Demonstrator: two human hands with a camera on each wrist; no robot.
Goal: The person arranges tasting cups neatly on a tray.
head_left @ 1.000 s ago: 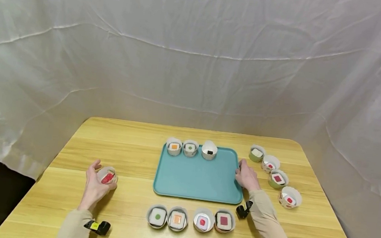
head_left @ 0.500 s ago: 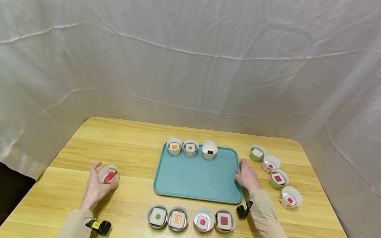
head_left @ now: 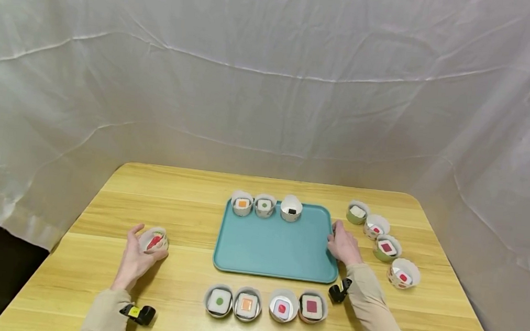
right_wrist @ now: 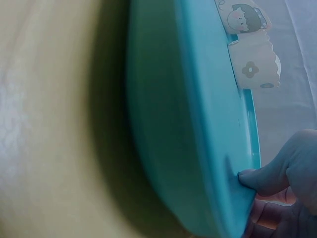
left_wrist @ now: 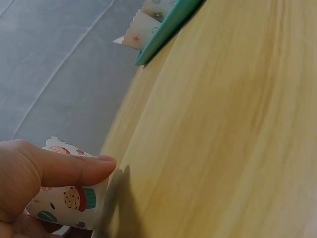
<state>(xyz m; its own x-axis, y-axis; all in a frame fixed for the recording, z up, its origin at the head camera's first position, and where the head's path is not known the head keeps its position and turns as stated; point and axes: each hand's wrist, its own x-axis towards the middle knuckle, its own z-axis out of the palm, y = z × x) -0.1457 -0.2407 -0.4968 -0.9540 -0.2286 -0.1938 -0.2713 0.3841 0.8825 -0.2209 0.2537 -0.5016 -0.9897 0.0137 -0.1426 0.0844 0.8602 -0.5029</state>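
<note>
On the left side of the table, my left hand (head_left: 134, 260) holds a paper baking cup (head_left: 145, 238) between thumb and fingers. A red-topped sushi piece (head_left: 156, 241) lies inside it. The left wrist view shows cupcake prints on the cup's wall (left_wrist: 74, 204), with the thumb laid across it. My right hand (head_left: 345, 246) grips the right rim of a teal tray (head_left: 276, 248); in the right wrist view its thumb (right_wrist: 262, 179) presses the tray's inner surface while the fingers go beneath the edge. Whether the held cup touches the table I cannot tell.
Along the tray's far edge stand three cups (head_left: 264, 213) with sushi pieces. Several more cups (head_left: 246, 316) form a row before the tray, and another group (head_left: 386, 256) curves right of my right hand. Grey cloth (head_left: 272, 82) hangs behind the wooden table (head_left: 178, 294).
My left hand has moved slightly to the right with the paper cup in its hold. The right hand and the tray stay practically where they were.
</note>
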